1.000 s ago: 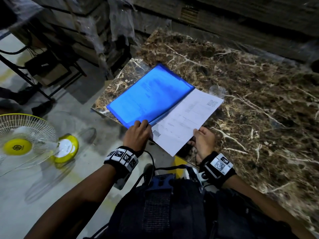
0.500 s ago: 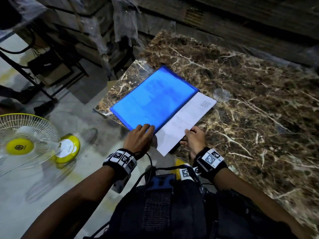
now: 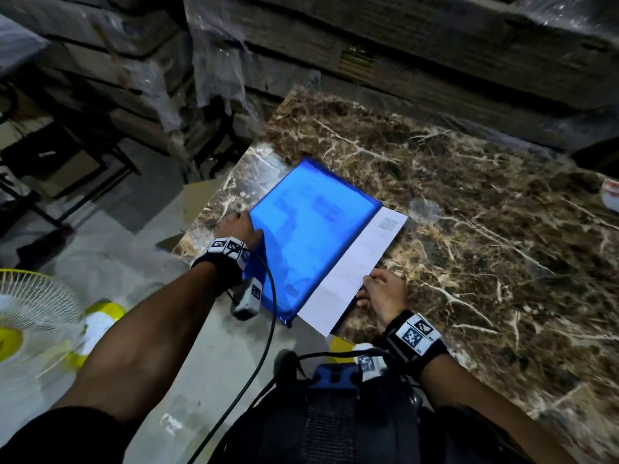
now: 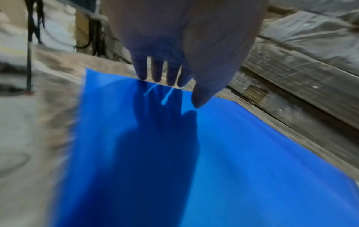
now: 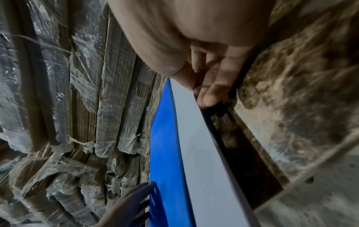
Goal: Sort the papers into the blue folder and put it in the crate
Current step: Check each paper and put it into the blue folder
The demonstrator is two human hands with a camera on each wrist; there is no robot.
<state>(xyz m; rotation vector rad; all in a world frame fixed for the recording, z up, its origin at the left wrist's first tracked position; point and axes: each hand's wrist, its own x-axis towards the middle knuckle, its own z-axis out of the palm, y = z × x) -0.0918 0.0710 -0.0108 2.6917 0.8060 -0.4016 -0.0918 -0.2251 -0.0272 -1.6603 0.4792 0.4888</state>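
The left hand [image 3: 239, 229] has slid from the blue folder's [image 3: 311, 236] near edge to its far left edge, fingers straight. The right hand [image 3: 385, 291] still pinches the white paper [image 3: 355, 272], now deeper inside, on the marble table [image 3: 485, 229]

A brown marble tabletop with white veining [image 3: 469, 229] fills the right; plastic-wrapped cardboard stacks [image 3: 402, 45] cross the top (dimly lit); a yellow-and-white fan [image 3: 30, 316] stands lower left on the grey concrete floor [image 3: 110, 236].
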